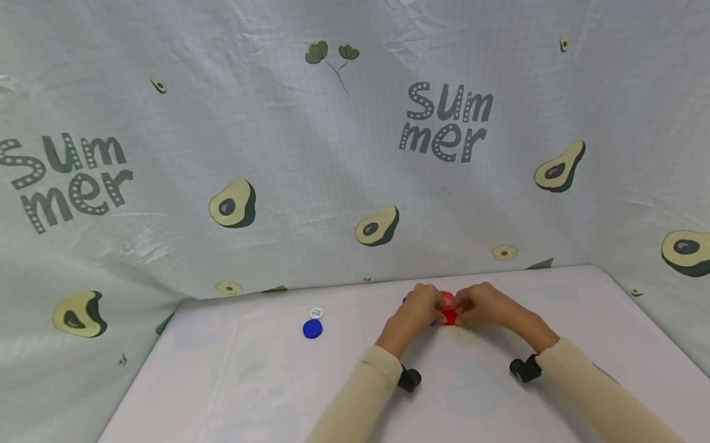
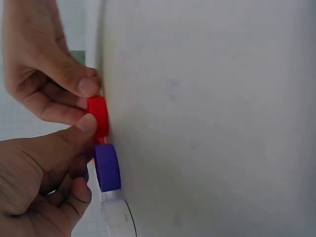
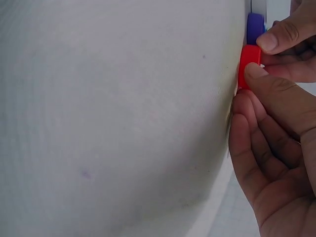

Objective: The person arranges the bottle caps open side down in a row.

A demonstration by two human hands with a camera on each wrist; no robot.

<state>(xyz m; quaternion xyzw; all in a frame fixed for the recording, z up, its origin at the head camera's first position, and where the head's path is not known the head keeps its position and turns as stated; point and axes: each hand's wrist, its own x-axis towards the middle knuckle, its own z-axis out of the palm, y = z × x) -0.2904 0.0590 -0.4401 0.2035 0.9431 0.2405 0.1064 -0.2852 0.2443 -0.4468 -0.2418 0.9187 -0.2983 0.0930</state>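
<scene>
Both hands meet at a small red round cap [image 1: 450,317] near the table's far edge. My left hand [image 1: 414,315] pinches it from the left, thumb against its side. From the other side my right hand [image 1: 491,306] pinches the same cap, as the right wrist view shows with its thumb on the red rim [image 3: 250,59]. Another red round piece [image 1: 446,296] shows between the hands, partly hidden. Beside the left fingers stands a blue-purple cap [image 2: 107,168], with a white round piece [image 2: 118,217] past it. The left hand covers most of the blue in the head view.
On the table's left half lie a blue disc [image 1: 312,328] and, just behind it, a small white disc [image 1: 316,313] with dark marks. A patterned cloth [image 1: 297,148] hangs behind the white-covered table [image 1: 252,417].
</scene>
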